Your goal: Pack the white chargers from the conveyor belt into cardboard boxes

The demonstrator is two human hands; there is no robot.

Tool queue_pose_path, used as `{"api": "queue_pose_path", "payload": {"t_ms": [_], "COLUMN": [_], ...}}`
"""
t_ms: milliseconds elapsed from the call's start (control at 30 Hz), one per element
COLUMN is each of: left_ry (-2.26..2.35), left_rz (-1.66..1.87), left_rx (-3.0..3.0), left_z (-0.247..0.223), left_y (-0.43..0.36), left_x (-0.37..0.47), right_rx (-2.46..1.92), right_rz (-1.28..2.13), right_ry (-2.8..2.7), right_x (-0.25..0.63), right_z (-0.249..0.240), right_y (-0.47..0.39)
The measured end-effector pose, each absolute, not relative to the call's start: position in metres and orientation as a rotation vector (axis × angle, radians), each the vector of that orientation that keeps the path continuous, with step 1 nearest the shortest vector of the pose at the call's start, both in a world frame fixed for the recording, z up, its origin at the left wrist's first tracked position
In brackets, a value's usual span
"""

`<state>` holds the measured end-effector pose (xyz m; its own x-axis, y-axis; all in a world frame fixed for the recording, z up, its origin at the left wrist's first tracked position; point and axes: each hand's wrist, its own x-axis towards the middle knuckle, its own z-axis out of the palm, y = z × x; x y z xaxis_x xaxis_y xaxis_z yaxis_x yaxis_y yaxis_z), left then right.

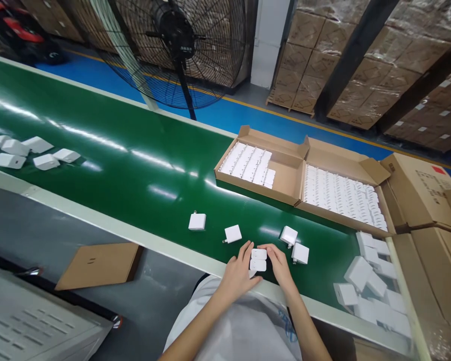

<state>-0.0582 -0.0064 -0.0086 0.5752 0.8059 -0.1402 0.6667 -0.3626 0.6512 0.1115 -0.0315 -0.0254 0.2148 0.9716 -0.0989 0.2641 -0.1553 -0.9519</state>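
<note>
Close to the near edge of the green conveyor belt, two white plug chargers point(258, 260) sit one against the other between my hands. My left hand point(239, 273) grips them from the left, fingers along the side and thumb below. On the right side, my right hand point(280, 263) closes its fingertips against the pair. Just beyond my left hand lies a loose white charger point(233, 233) with its prongs showing, and another charger point(197, 221) is farther left. Past my right hand, two more chargers point(289, 235) point(300, 253) rest on the belt.
Across the belt point(154, 195) stand a partly filled carton point(255, 186) and a fuller carton point(342, 215) of chargers. A pile of chargers point(374, 288) lies at the right end, several more point(47, 161) far left. Brown boxes point(421, 195) border the right; a large fan point(176, 37) stands behind.
</note>
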Motion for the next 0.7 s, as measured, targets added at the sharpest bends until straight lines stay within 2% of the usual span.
{"api": "queue_pose_path", "payload": {"t_ms": [133,300,367,567,700], "left_ry": [0.862,0.795,0.844,1.169,1.35], "left_rz": [0.223,0.187,0.212,0.537,0.689], "left_rx": [2.234,2.311,2.318,2.316,2.205], "left_z": [-0.014,-0.012,-0.009,-0.02,-0.034], "left_y": [0.011,0.014,0.011,-0.003,-0.002], "left_x": [-0.039,-0.031,-0.041,-0.068,-0.069], "right_rx": [-1.721,-1.502,-1.46,-1.497,-1.306], "right_rz": [0.826,0.664,0.697,0.99,1.281], "right_ry": [-1.489,-2.562,-2.726,-2.071,-1.682], "right_x": [0.127,0.082,0.07,0.093,0.112], "right_z": [0.007,0.035,0.032,0.004,-0.015], "right_y": [0.0,0.063,0.074,0.069,0.044]}}
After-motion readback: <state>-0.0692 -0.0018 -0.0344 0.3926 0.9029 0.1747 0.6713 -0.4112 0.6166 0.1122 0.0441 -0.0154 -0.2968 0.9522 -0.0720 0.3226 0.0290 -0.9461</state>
